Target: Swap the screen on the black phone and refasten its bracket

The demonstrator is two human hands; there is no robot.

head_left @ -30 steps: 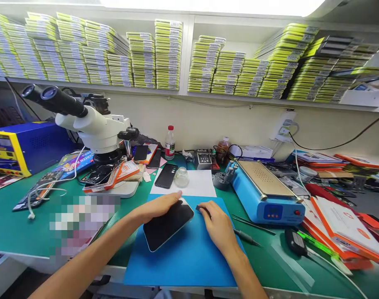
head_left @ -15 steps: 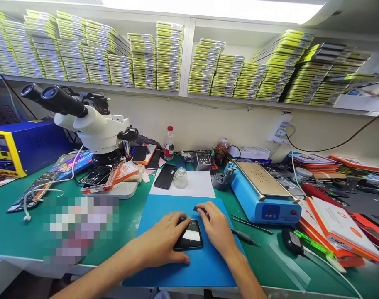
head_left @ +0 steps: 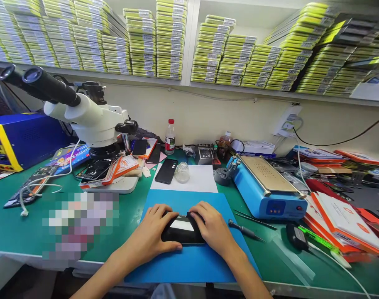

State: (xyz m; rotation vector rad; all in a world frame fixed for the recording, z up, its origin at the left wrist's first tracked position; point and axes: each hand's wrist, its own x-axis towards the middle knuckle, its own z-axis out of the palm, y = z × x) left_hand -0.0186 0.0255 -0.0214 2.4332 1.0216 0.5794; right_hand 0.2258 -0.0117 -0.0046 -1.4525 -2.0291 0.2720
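Observation:
A smartphone (head_left: 184, 236) with a dark, reflective screen lies sideways on the blue mat (head_left: 164, 265). My left hand (head_left: 160, 228) grips its left end, thumb along the near edge and fingers at the far edge. At the far right corner of the phone, my right hand (head_left: 209, 222) pinches a small dark piece (head_left: 189, 214) against the edge; my fingers partly cover it. Just right of the mat's edge lies a screwdriver (head_left: 247, 231), with dark tweezers (head_left: 254, 220) behind it.
Behind the mat, a black phone or back cover (head_left: 166, 171) and a glass jar (head_left: 182, 172) rest on white paper (head_left: 200, 178). A blue heating plate machine (head_left: 267, 187) stands right, a microscope (head_left: 92, 120) left. Yellow-edged boxes (head_left: 172, 41) fill the shelf above.
My right hand has come left and down onto the phone's far right corner with the small dark piece. The phone sits more level between my hands. The camera view has tilted down slightly.

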